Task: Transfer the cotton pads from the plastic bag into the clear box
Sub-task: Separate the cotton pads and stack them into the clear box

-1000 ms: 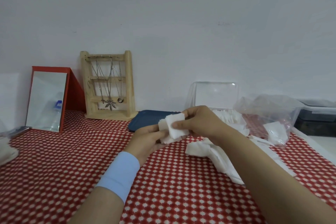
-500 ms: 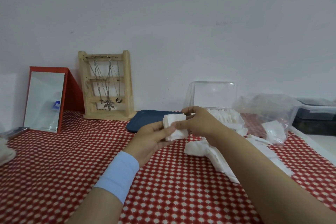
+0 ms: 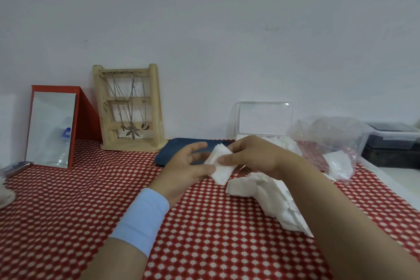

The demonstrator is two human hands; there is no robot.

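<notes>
A small stack of white square cotton pads (image 3: 221, 166) is held between both hands above the red checked cloth. My left hand (image 3: 186, 169), with a light blue wristband, pinches its left edge with the thumb while the fingers spread. My right hand (image 3: 254, 157) grips the stack's right side. Behind my right hand stands the clear box (image 3: 263, 120), lid raised, with white pads inside. To the right sits the crumpled plastic bag (image 3: 327, 141) with some pads in it. A loose heap of cotton pads (image 3: 268, 198) lies on the cloth under my right forearm.
A dark blue tray (image 3: 179, 150) lies behind my left hand. A wooden jewellery stand (image 3: 129, 109) with necklaces and a red-framed mirror (image 3: 52, 127) stand at the back left. A dark lidded container (image 3: 393, 143) sits at the far right, off the cloth.
The stack has tilted and shifted slightly right and down. My left fingers have spread apart, and my right hand now covers more of the stack's right side.
</notes>
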